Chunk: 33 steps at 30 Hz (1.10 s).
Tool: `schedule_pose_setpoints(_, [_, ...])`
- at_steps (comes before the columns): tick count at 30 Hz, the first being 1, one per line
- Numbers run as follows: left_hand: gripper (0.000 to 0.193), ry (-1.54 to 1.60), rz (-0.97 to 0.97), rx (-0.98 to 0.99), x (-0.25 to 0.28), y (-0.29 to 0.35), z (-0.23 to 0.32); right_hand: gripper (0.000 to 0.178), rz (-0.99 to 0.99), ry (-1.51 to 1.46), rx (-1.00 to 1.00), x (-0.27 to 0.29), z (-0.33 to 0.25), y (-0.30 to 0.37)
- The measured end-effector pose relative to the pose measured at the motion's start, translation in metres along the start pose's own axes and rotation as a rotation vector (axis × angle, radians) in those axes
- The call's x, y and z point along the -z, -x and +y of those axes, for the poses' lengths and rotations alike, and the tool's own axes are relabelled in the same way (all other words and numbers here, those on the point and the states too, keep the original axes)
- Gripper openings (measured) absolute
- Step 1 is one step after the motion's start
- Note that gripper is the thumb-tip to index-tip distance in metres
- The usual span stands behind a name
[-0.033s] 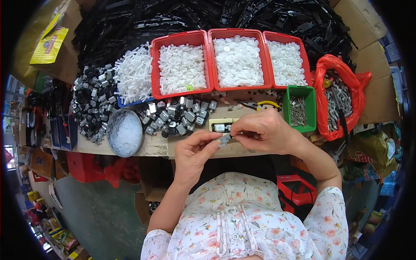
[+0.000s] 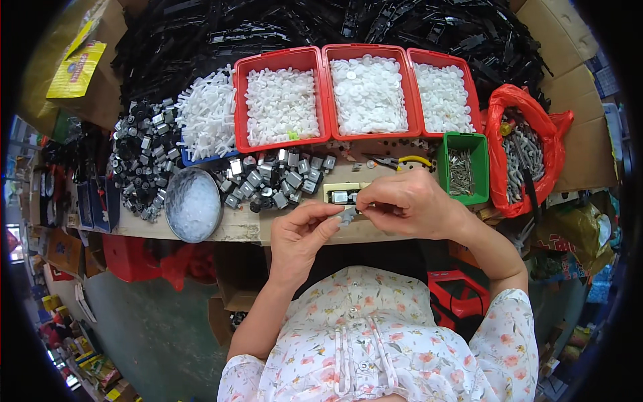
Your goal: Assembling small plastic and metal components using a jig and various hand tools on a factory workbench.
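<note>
"What textures do we have in front of us?"

"On the wooden tabletop [image 2: 248, 228] we see three glossy red plastic trays [image 2: 325, 100] in a row, heaped with small white plastic pieces; those in the middle tray look round and flat. To the left of them we have a loose pile of thin white sticks, and nearer us a heap of shiny silver motors [image 2: 284, 179], boxy with rounded edges. Further left sits a round metal bowl [image 2: 173, 201] of whitish, translucent bits."

"And to the right?"

"A green plastic bin [image 2: 481, 171] of slim metal pins, then a crinkled red bag [image 2: 496, 127] with grey pieces inside. Pliers [image 2: 415, 160] with yellow handles lie left of the bin. Along the far side we have a tangled mass of black plastic strips [image 2: 321, 27]."

"Where is the small grey part [image 2: 346, 216]?"

"Above the near edge of the tabletop, at the left hand's [image 2: 300, 234] fingertips and just left of the right hand's [image 2: 407, 203]. A cream holder [image 2: 343, 187] with a silver motor in it lies just beyond."

"How do we find each hand?"

"The left is pinched, thumb and forefinger gripping the grey part. The right has its fingers curled in, tips at the part's right end; we cannot tell whether it grips anything, since its fingers hide that."
</note>
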<state>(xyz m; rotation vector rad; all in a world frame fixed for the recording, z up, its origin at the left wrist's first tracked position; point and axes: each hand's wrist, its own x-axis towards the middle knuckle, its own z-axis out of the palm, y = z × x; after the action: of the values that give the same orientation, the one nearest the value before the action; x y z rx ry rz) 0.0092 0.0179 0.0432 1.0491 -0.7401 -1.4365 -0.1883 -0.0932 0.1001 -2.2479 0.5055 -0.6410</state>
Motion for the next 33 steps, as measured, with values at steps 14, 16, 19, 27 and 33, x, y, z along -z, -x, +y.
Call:
schedule_pose_setpoints(14, [0.020,0.425,-0.058,0.146,0.004,-0.002,-0.011,0.035,0.219,0.293,0.125,-0.009,-0.003,0.016])
schedule_pose_setpoints(16, [0.019,0.436,-0.059,0.147,0.003,-0.003,-0.011,0.038,0.191,0.299,0.109,-0.012,-0.009,0.020])
schedule_pose_setpoints(19, [0.019,0.458,-0.061,0.146,0.001,-0.004,-0.012,0.042,0.127,0.377,0.093,-0.017,-0.012,0.027])
schedule_pose_setpoints(27, [0.019,0.490,-0.030,0.128,0.012,0.000,-0.008,0.017,0.101,0.406,-0.129,-0.008,0.034,0.017])
schedule_pose_setpoints(33, [0.021,0.474,0.019,0.121,0.024,0.006,-0.009,0.011,-0.037,0.545,-0.173,-0.023,0.067,-0.005])
